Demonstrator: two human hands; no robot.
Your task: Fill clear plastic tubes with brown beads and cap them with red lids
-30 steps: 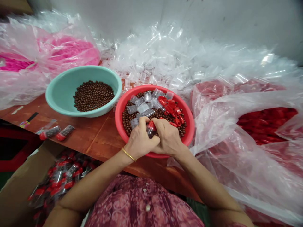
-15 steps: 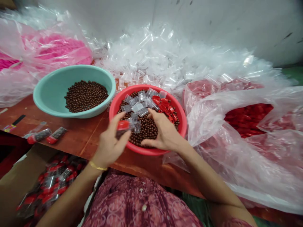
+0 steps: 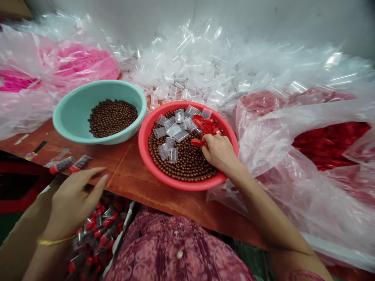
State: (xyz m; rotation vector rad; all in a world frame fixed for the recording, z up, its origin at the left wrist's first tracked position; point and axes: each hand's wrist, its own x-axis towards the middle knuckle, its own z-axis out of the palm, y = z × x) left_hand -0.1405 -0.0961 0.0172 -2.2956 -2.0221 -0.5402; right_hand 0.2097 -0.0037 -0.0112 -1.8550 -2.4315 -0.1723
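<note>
Nearest, the left hand [image 3: 74,203] is open and empty, fingers spread, above a cardboard carton [image 3: 13,230] of capped bead tubes [image 3: 99,230] at the bench [image 3: 131,175] edge. The right hand [image 3: 218,154] rests over a red plastic basin [image 3: 187,185], pinching a red cap [image 3: 197,143] at the fingertips; the cap's long axis lies near level, free end pointing left. Clear plastic tubes [image 3: 174,130] and more red caps [image 3: 208,127] lie on brown beads [image 3: 181,160] in that basin. To the left, a teal basin [image 3: 73,121] holds more brown beads [image 3: 113,118]; two capped tubes [image 3: 70,164] lie on the bench. Farther back: a heap of clear tubes [image 3: 205,66], a pink-filled plastic bag [image 3: 79,62] at left, and a bag of red caps [image 3: 328,144] at right.
</note>
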